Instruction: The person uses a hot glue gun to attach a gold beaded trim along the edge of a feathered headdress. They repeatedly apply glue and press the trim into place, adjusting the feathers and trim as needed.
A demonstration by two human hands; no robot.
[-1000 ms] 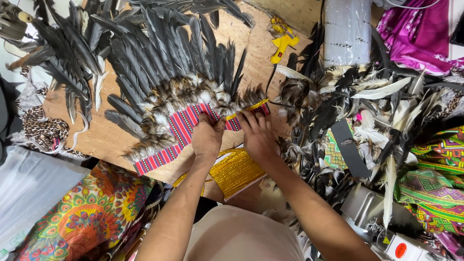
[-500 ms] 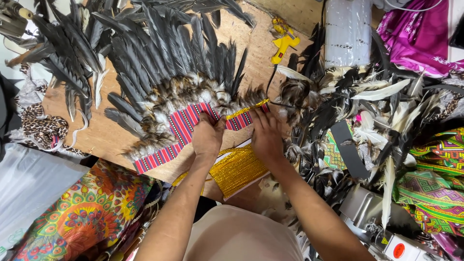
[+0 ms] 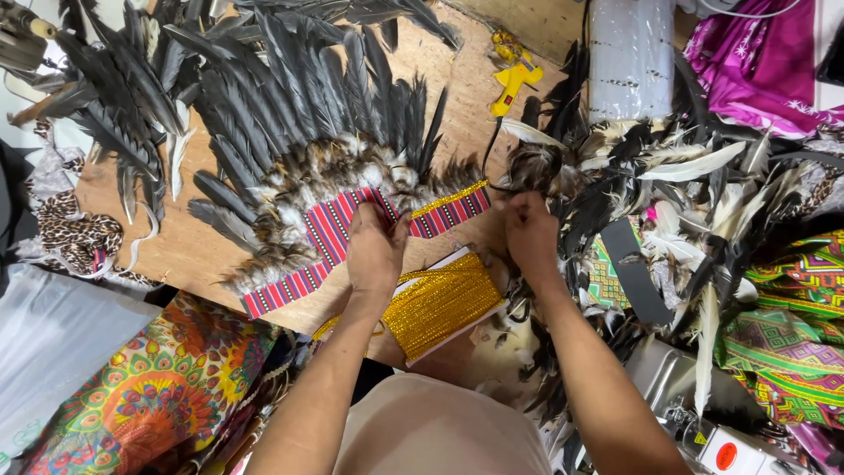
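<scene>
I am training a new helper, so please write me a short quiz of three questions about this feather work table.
1. True or false: the left hand rests on the red striped band.
2. Which lies nearer the person: the gold trim card or the yellow glue gun?
3. What colour are the long feathers of the headdress?

Key: 1 true. 2 the gold trim card. 3 black to dark grey.
</scene>
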